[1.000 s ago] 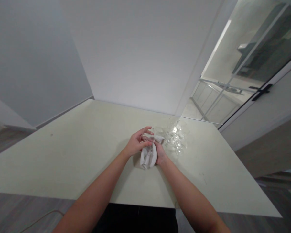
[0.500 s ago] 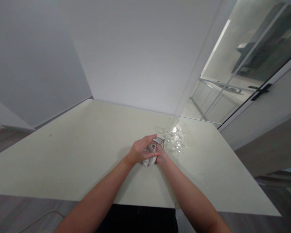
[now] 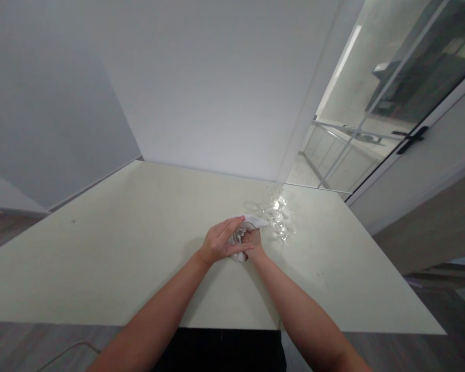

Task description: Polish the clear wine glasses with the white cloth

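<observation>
A clear stemmed glass (image 3: 239, 233) is held over the middle of the table, its round foot toward me. My left hand (image 3: 218, 243) curves around it from the left, with fingers and thumb on either side. From the right, my right hand (image 3: 254, 244) reaches in beneath the foot, its fingers closed and partly hidden by glass and cloth. A white cloth (image 3: 258, 222) bunches around the glass and sticks out beyond the right hand; that hand appears to press it against the glass.
Several clear glasses (image 3: 279, 219) stand close together just right of my hands. The pale table (image 3: 101, 248) meets a white wall (image 3: 201, 103) at the back. A glazed door with a black handle (image 3: 413, 139) is at the right.
The white cloth now spreads farther out to the right, above my right hand, and less shows below the glass. My right hand has shifted slightly; the left keeps its hold.
</observation>
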{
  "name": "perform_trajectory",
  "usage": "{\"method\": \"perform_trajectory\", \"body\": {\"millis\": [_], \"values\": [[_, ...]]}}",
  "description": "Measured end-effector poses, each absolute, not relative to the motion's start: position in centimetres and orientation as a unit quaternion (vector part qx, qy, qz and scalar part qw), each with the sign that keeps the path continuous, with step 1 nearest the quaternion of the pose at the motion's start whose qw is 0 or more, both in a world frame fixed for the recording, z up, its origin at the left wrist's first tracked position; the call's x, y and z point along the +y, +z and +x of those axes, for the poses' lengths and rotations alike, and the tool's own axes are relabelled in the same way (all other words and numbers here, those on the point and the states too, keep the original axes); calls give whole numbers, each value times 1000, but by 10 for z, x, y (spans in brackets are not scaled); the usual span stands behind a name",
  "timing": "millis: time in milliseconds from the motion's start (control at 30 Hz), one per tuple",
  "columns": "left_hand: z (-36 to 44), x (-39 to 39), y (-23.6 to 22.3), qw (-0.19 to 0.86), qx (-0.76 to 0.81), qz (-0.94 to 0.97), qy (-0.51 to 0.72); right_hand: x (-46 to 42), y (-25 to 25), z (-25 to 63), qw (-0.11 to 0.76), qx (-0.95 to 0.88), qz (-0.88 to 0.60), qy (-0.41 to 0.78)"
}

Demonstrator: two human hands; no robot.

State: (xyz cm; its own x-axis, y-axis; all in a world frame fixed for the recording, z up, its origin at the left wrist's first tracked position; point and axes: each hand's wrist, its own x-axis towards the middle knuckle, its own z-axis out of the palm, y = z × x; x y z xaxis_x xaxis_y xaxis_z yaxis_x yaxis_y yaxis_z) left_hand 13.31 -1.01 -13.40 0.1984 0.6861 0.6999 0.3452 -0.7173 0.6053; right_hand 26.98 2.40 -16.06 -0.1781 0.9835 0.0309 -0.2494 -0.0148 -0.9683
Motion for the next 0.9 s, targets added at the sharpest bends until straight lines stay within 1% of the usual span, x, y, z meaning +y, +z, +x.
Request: {"method": "perform_trajectory", "body": {"millis": [100,200,333,400,467,567,633,667,733,900], "values": [[133,-8,-130,104,345,760,541,17,-153,265,556,-512,-408,513],[131,-3,-124,55,358,731,577,12,-152,261,554,-539,-434,462],[123,9,-117,32,403,657,636,10,-154,260,532,-568,-452,436],[119,16,-117,54,440,625,643,7,-154,262,511,-578,-436,463],[118,21,-118,115,470,600,638,2,-154,265,446,-571,-428,540],[122,24,-122,220,482,578,621,-11,-151,268,274,-575,-397,661],[126,24,-123,268,476,585,600,-18,-148,268,179,-602,-351,695],[129,23,-123,283,472,594,587,-21,-146,268,148,-614,-330,701],[133,22,-123,305,462,613,563,-24,-144,268,115,-630,-312,702],[140,19,-124,338,450,631,534,-23,-143,267,106,-650,-313,684]]}}
